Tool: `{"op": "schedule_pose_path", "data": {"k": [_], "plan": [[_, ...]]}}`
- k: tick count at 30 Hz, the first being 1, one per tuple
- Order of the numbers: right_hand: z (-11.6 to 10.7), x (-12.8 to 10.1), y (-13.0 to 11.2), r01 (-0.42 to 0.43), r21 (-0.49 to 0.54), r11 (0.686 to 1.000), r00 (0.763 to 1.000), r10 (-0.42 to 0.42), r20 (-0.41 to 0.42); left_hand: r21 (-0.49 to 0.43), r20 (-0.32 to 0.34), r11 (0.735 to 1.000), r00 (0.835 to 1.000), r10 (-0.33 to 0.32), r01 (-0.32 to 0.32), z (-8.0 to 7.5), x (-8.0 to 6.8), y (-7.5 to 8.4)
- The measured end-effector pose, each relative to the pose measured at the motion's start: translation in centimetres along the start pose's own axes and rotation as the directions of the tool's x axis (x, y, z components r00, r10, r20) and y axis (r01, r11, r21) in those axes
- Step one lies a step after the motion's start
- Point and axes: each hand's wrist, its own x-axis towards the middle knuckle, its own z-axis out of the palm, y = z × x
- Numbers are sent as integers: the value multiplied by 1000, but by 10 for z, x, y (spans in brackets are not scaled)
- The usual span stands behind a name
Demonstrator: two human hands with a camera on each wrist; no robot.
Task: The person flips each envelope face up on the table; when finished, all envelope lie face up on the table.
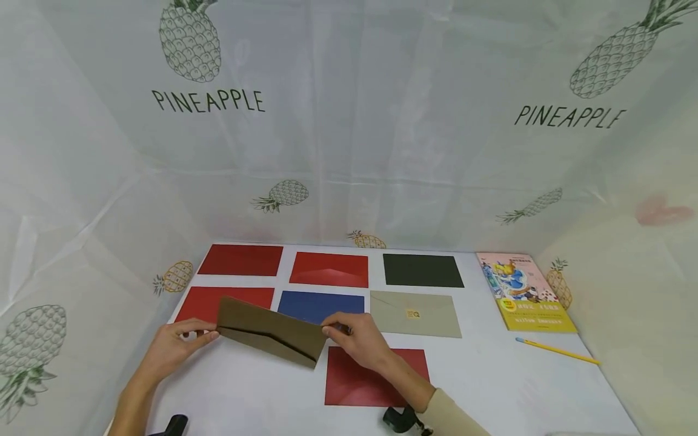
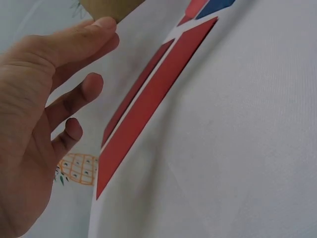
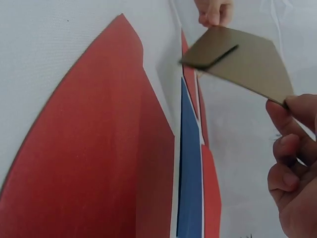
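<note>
A brown envelope (image 1: 271, 330) is held up above the table between both hands, its flap edge crossing the side that faces me. My left hand (image 1: 173, 346) pinches its left end between thumb and index finger; in the left wrist view only a corner of the envelope (image 2: 110, 7) shows, with the other fingers loosely bent below. At the opposite end my right hand (image 1: 357, 339) pinches a corner, which the right wrist view shows between thumb and index finger. Behind the envelope, a red envelope (image 1: 188, 304) and a blue envelope (image 1: 322, 304) are partly covered.
Flat on the white table lie more envelopes: dark red (image 1: 240, 260), red (image 1: 329, 269), dark green (image 1: 422, 270), beige with a small label (image 1: 414, 318), and red (image 1: 376, 378) under my right forearm. To the right are a book (image 1: 523, 290) and a yellow pencil (image 1: 558, 350).
</note>
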Motion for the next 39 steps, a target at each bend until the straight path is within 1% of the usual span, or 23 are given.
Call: {"op": "schedule_pose_path", "data": {"k": [4,7,10,13,17,20,23,25,27,30,34,37,39], "plan": [[-1,0,2,-50,18,999,999,50,22,18,13,999,999,-43,43,0,0,2],[0,1,4,-69,16,997,997,69,27,18,38,998,998,-56,55,-1,-2,4],[3,2,5,-76,16,997,996,75,43,-13,66,999,997,-35,36,-1,-3,5],[7,3,6,-84,27,996,994,82,67,-54,88,999,996,4,1,2,-3,5],[15,3,8,-97,21,995,992,95,77,-56,104,998,994,28,-22,5,-2,5],[19,4,9,-95,-19,995,992,96,82,-60,125,998,992,14,-6,6,-3,4],[24,5,10,-69,-99,993,992,79,98,-85,151,996,988,8,5,6,-3,1],[26,6,11,-53,-161,986,992,71,109,-101,162,995,987,8,9,6,-2,0],[27,7,11,-45,-214,976,991,71,116,-103,173,995,985,19,-1,8,-2,-2],[29,7,11,-58,-260,964,988,92,122,-95,184,995,983,10,7,10,-3,-4],[32,7,13,-87,-267,960,982,127,138,-73,207,997,978,-16,32,14,-5,-4],[33,6,15,-97,-239,966,976,139,168,-55,219,998,975,-27,40,14,-5,-4],[33,6,15,-105,-217,970,970,148,194,-49,227,998,974,-20,32,14,-6,-3]]}}
